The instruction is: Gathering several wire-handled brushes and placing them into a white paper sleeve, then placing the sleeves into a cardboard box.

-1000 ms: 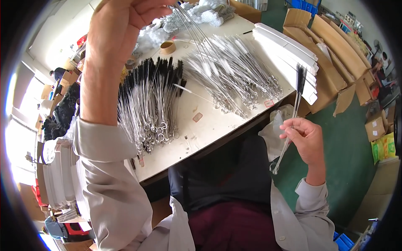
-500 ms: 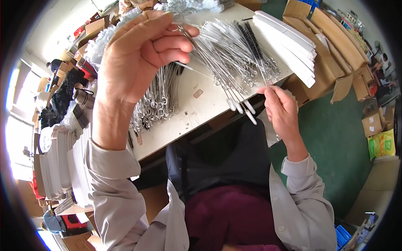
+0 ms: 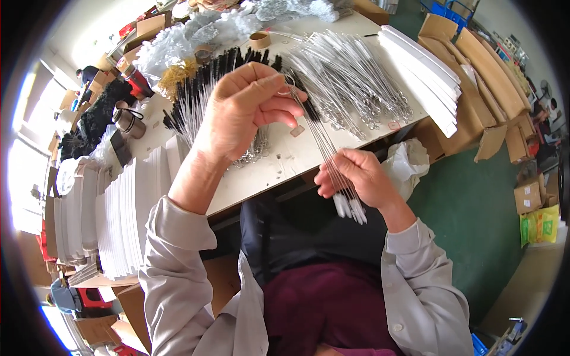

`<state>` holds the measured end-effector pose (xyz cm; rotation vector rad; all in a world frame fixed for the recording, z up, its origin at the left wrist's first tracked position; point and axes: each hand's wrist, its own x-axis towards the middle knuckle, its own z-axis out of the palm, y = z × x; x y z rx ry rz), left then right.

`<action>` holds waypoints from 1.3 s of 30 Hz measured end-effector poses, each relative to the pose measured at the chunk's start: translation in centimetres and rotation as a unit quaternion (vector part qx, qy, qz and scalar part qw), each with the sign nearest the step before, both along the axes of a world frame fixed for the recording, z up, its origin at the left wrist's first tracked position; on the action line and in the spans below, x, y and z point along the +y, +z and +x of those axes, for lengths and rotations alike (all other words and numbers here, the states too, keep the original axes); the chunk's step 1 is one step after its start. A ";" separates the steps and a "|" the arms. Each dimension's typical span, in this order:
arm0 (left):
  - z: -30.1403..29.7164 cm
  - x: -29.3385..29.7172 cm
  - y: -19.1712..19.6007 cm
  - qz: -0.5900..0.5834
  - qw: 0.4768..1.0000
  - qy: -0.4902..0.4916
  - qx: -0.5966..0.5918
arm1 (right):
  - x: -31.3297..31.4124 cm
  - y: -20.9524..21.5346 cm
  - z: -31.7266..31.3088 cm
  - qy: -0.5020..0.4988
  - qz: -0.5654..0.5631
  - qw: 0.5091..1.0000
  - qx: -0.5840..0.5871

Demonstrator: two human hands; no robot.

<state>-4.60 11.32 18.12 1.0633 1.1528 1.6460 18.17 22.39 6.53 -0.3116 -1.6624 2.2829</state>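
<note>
Left hand (image 3: 246,113) lowered; brush bundle (image 3: 323,142) slants, white tips toward lap.

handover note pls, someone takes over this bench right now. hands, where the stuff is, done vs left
Left hand: raised over the table, grip pinching the ring ends of a small bundle of thin wire brushes.
Right hand: at the table edge, closed round the same bundle near its white tips.
On the table: a pile of black-bristled brushes behind the left hand, a pile of white-tipped brushes to the right, white flat stacks beyond.
Done: one bundle gathered in hand.
Left: both piles look large, apparently unsorted.
</note>
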 end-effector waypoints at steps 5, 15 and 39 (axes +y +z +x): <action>-1.0 0.0 -3.3 -0.022 0.998 0.060 -0.009 | -0.7 -1.6 1.0 -0.010 -0.015 0.997 -0.073; -1.6 0.1 -7.6 -0.055 0.992 0.109 -0.010 | -2.1 -3.9 1.4 -0.093 0.054 0.989 -0.101; 3.1 -10.7 -10.6 -0.056 0.742 0.234 0.626 | -1.9 -7.2 2.1 -0.108 0.178 0.964 -0.164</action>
